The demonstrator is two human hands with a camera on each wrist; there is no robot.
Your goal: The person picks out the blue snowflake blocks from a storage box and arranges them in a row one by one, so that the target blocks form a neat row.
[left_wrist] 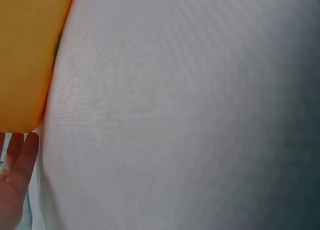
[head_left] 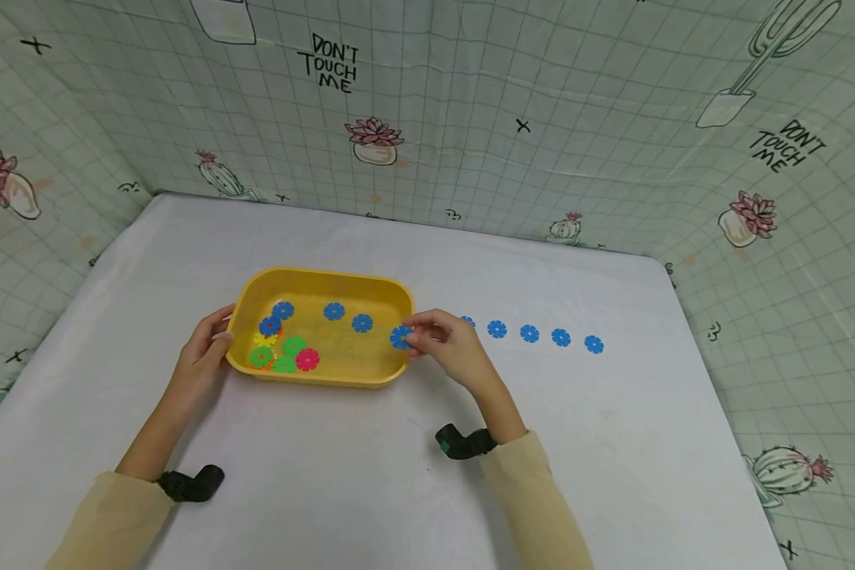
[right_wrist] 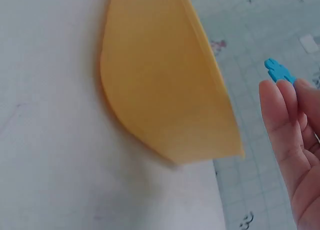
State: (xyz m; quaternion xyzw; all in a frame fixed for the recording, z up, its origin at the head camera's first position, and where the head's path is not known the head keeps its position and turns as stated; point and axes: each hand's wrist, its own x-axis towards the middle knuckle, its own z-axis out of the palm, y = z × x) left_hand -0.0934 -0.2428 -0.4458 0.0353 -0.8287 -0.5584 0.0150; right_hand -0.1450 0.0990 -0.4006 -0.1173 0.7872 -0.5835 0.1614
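The right hand [head_left: 452, 348] pinches a blue notched plastic disc [head_left: 400, 338] at the yellow plastic tray [head_left: 352, 358]'s rim, straight-fingered left hand [head_left: 203, 348] touching the opposite end; apparently midway, five blue discs [head_left: 530, 333] line the white-covered table [head_left: 328, 475], four more blue ones [head_left: 334, 311] inside.

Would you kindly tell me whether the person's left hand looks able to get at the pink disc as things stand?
Probably yes: the left hand touches the left end of the yellow tray, and nothing visible covers the pink disc; it would likely just need to pass over the rim.
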